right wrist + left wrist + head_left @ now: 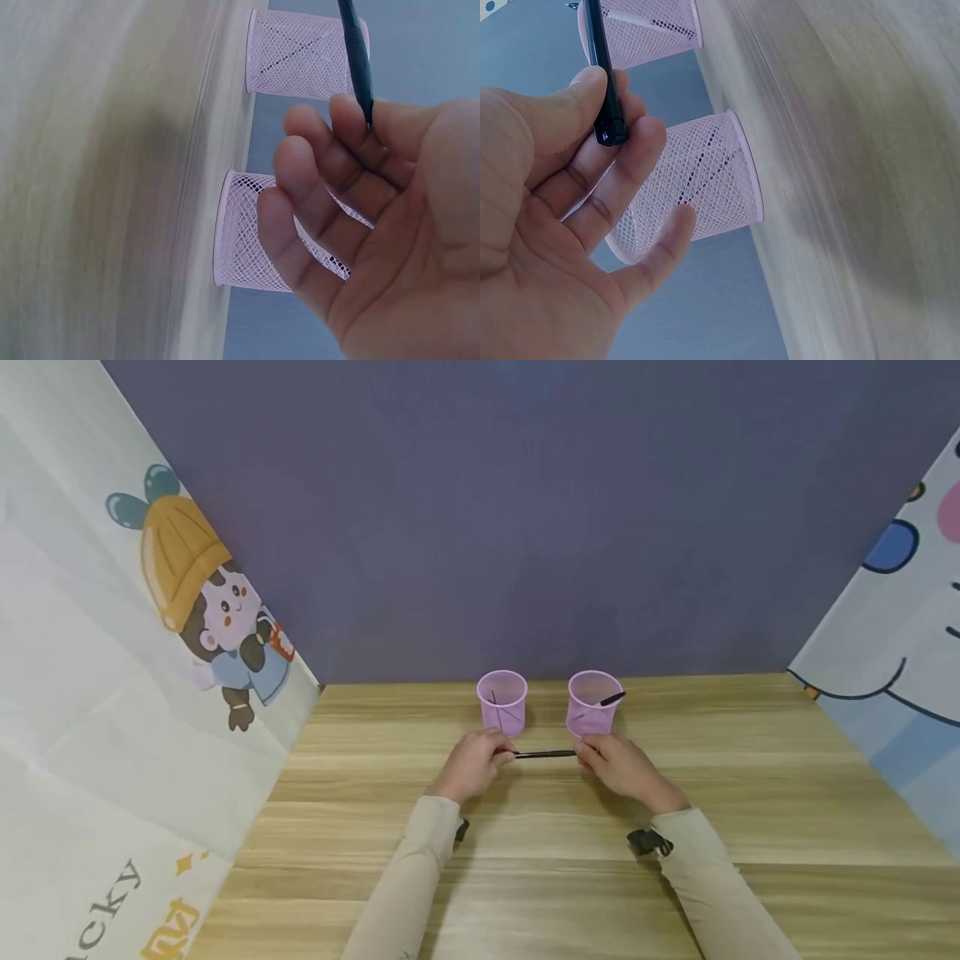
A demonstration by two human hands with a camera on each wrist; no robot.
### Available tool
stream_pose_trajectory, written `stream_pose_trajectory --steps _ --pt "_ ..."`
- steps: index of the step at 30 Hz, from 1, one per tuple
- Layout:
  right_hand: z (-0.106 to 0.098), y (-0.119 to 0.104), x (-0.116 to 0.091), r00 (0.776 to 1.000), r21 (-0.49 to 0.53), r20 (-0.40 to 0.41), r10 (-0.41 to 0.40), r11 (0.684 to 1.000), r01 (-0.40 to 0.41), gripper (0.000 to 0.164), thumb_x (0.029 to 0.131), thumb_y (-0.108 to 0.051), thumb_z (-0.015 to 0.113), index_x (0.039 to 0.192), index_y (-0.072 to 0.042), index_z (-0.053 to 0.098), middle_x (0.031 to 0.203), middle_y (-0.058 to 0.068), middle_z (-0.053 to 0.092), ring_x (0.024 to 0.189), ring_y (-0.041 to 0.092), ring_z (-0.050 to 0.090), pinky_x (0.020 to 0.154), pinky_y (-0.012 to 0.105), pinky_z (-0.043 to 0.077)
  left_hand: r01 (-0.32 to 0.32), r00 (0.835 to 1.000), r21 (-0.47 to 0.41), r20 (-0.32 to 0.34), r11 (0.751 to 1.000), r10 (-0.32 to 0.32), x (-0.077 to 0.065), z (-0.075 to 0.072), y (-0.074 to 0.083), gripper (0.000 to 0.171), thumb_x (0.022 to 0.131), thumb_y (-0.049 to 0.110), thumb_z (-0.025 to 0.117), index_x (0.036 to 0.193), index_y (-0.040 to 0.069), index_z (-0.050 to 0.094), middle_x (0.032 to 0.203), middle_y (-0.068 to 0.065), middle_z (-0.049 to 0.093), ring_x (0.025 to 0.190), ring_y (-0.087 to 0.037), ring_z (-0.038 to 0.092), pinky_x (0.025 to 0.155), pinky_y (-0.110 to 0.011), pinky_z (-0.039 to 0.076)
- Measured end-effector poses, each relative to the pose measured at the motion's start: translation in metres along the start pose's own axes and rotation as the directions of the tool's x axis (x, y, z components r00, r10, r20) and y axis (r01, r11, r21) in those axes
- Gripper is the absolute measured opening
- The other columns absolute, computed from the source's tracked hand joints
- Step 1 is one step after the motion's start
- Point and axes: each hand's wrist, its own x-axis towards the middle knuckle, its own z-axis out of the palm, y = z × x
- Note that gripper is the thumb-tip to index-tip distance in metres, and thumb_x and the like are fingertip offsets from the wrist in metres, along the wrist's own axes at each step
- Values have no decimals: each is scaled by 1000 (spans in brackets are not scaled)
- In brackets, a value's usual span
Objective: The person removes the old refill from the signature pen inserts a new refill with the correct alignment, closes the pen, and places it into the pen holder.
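Note:
A slim black pen (546, 754) is held level over the table, stretched between both hands. My left hand (474, 762) pinches its blunt end (612, 133) between thumb and fingers, the little finger spread away in the left wrist view. At the tapered tip (367, 109), my right hand (375, 187) pinches with thumb and index finger, the other fingers loosely bent. Just behind the hands stand two pink mesh pen cups. The left cup (487, 717) contains thin dark sticks that cross; from the right cup (588, 727) a pen with a black end (612, 698) leans over the rim.
The wood-grain table (540, 893) ends at a dark grey-blue panel (525, 527) right behind the cups. On the left hangs a white sheet (75, 693) with a cartoon child; another printed sheet (885, 652) flanks the right side. Dark straps (649, 842) sit at the wrists.

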Motion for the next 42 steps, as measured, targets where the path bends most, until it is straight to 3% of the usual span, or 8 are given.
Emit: stream_pose_trajectory --steps 17,25,42 --pt "-3 2 0 1000 30 11 -2 1000 2 24 104 -18 59 80 -19 61 68 -10 53 61 6 46 60 25 40 13 1000 -4 6 1000 -13 2 2 0 8 95 17 72 97 12 77 97 0 74 94 -18 71 92 -36 57" --pt "-5 2 -1 1000 34 9 -24 999 23 16 102 -17 62 88 -12 67 70 -10 56 63 5 48 60 25 42 10 1000 -11 6 1000 -10 2 2 -2 8 96 18 71 97 11 77 98 0 75 94 -17 71 92 -36 57" --pt "-7 3 -1 1000 41 27 -13 999 12 4 98 -18 68 95 -17 68 79 -8 65 71 6 57 65 27 48 28 999 -1 24 1000 -28 4 4 -4 10 96 20 71 98 13 77 98 1 74 94 -16 70 94 -35 57"
